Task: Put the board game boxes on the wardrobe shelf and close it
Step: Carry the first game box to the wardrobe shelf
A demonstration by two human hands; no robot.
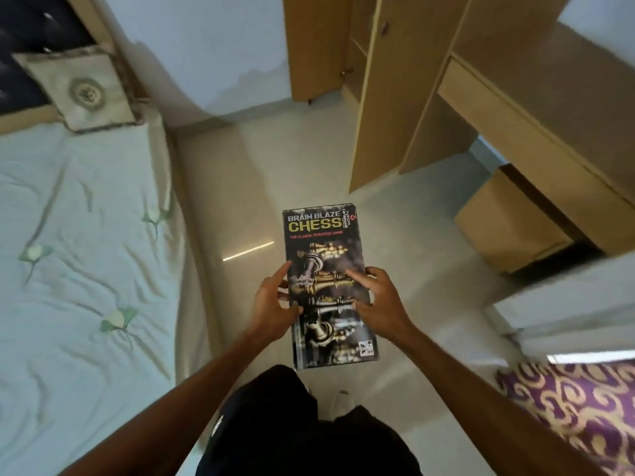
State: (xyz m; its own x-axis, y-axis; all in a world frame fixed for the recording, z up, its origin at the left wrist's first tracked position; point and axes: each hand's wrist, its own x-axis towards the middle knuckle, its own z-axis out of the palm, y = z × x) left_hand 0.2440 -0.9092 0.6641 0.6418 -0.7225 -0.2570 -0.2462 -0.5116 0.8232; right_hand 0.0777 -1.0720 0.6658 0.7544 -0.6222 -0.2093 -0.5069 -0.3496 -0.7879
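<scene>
A dark chess board game box (323, 245), printed "BRAIN BLAZE CHESS", is held flat in front of me over the floor. My left hand (273, 305) grips its left edge and my right hand (376, 302) grips its right edge, fingers lying on the lid. The wooden wardrobe (395, 97) stands ahead at the upper right. One of its doors (314, 46) hangs open, and a shelf edge shows inside the gap.
A bed (79, 252) with a pale floral sheet and a pillow (79, 87) fills the left side. A wooden desk (536, 108) with a box-shaped stool (508, 225) under it is at the right. A purple patterned cloth (577, 407) lies at the lower right. Glossy tiled floor runs between.
</scene>
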